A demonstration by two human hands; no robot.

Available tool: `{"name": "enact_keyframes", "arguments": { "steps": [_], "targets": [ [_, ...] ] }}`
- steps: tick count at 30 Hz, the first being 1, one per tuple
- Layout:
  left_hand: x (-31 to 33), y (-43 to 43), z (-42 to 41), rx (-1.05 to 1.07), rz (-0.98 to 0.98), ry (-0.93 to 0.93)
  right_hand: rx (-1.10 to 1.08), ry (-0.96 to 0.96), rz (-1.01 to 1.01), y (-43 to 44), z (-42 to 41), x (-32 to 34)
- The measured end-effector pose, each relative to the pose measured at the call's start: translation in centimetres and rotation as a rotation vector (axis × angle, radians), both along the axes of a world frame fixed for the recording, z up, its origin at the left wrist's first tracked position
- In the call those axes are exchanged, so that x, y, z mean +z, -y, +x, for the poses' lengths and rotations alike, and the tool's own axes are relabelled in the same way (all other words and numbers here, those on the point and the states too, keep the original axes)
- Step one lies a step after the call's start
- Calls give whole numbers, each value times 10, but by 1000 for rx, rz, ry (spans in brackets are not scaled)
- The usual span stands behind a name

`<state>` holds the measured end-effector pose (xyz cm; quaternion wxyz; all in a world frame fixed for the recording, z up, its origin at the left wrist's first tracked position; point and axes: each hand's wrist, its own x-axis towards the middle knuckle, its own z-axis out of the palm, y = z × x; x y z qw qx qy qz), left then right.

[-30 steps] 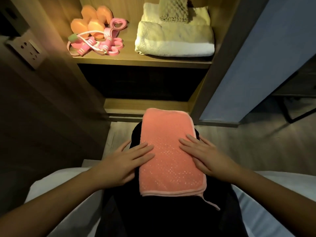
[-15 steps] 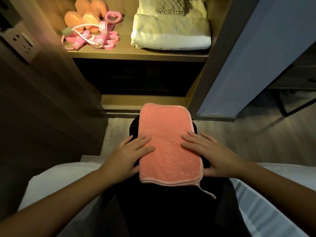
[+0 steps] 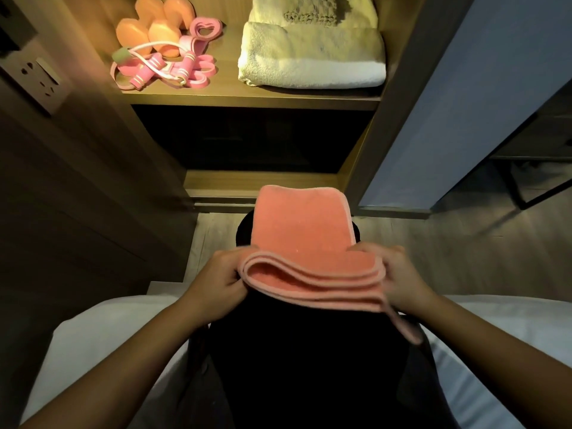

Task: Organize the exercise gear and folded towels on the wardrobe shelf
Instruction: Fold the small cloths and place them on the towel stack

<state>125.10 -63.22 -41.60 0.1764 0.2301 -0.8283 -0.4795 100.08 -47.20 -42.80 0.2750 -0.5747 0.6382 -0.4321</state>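
Observation:
A folded orange towel [image 3: 301,236] lies over my dark-clothed lap, its near edge lifted. My left hand [image 3: 221,278] pinches the towel's near left corner and my right hand [image 3: 399,278] grips its near right corner. On the lit wardrobe shelf [image 3: 253,96] above, orange dumbbells [image 3: 148,27] and a pink skipping rope with pink bands [image 3: 167,68] sit at the left. A stack of cream and white folded towels [image 3: 312,54] fills the shelf's right side, with a knitted cloth [image 3: 312,15] on top.
An open grey wardrobe door [image 3: 483,97] stands at the right. A wall socket plate [image 3: 38,80] is on the dark panel at the left. A dark lower compartment [image 3: 250,140] lies under the shelf. White bedding [image 3: 102,335] flanks my legs.
Both hands left the towel's top, where they lay flat, and took hold of its near corners. The near edge has lifted, showing the folded layers.

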Motion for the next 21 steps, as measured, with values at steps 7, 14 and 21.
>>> {"name": "enact_keyframes", "arguments": {
  "steps": [7,14,21],
  "targets": [
    [3,0,-20,239,296,51,-229,173,143,17,6,1],
    [-1,16,-52,435,329,189,-413,302,242,42,5,0],
    [-20,34,-69,517,305,438,-550,149,491,64,1,-10]
  ]
}}
